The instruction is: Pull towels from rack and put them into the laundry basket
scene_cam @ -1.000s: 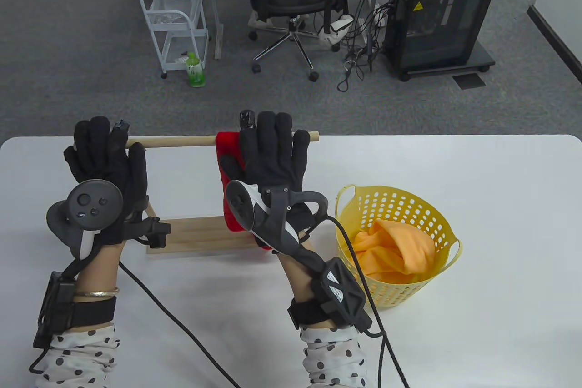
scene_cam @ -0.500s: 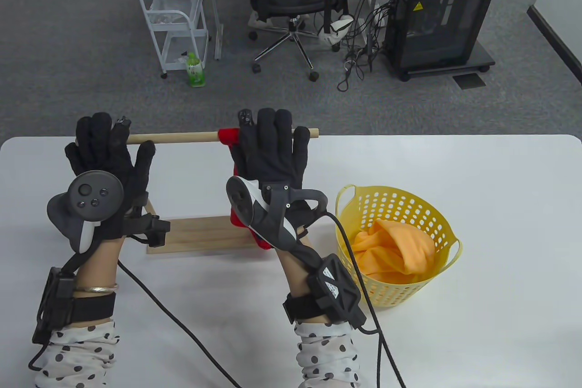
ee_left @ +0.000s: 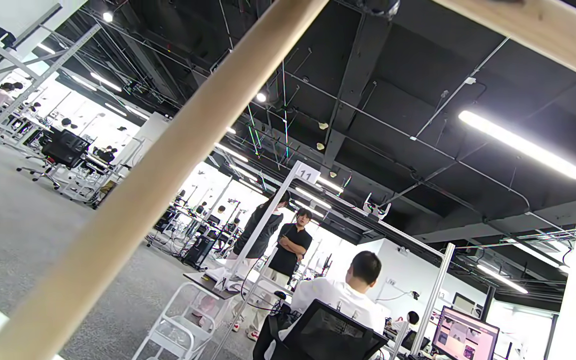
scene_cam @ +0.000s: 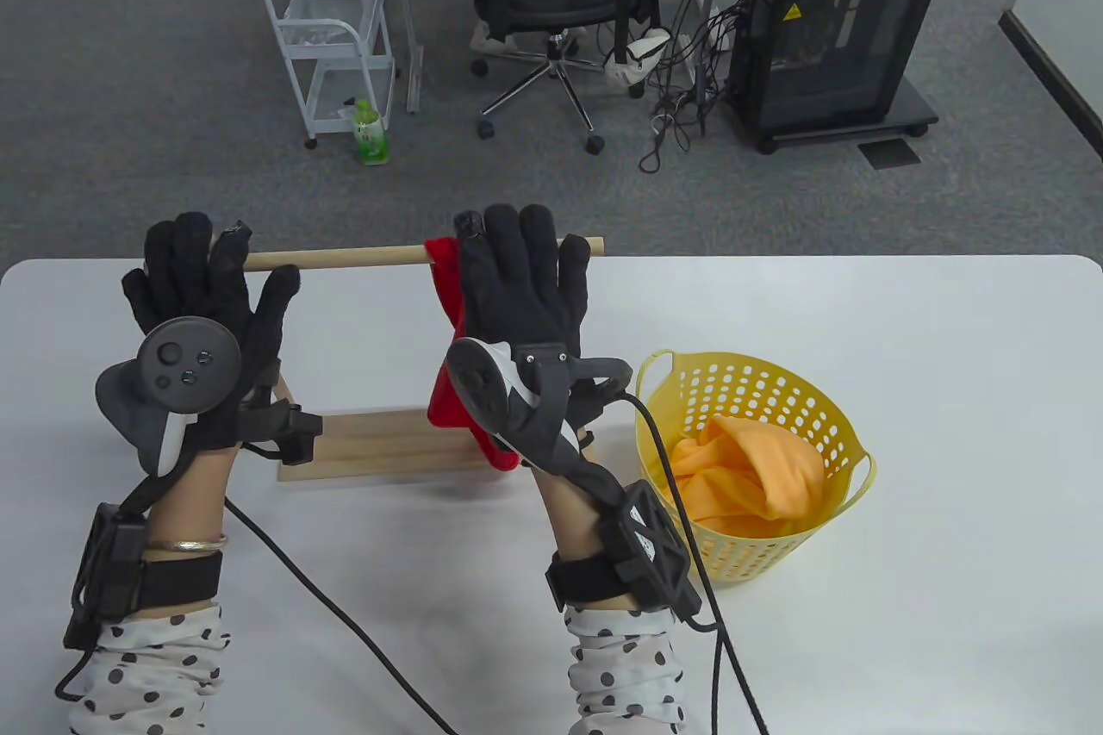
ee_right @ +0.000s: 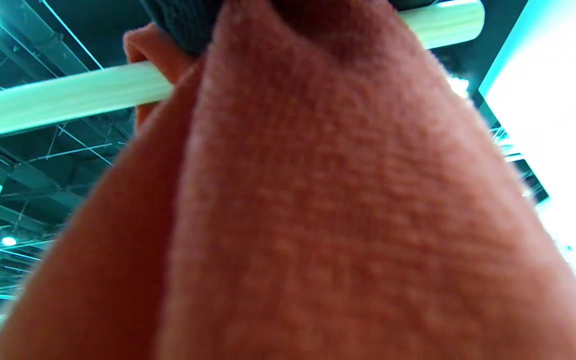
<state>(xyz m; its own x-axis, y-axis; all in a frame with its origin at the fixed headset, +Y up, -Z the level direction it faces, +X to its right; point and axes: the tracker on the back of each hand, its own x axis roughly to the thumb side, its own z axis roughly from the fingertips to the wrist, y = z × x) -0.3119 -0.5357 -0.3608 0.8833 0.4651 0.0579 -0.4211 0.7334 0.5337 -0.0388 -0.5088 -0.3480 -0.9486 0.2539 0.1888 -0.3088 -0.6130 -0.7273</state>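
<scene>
The red towel (scene_cam: 448, 339) hangs over the right part of the rack's wooden bar (scene_cam: 345, 257), its long axis running down toward you, bunched narrow at the bar. Your right hand (scene_cam: 517, 295) covers it with fingers lying straight; whether your thumb pinches it, I cannot tell. Your left hand (scene_cam: 202, 295) rests open-fingered at the bar's left end. The yellow basket (scene_cam: 758, 399), right of the rack, holds an orange towel (scene_cam: 750, 468).

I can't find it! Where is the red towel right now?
In the table view, the red towel hangs from the wooden rod near its right end, under the right hand, left of the yellow basket.
</scene>
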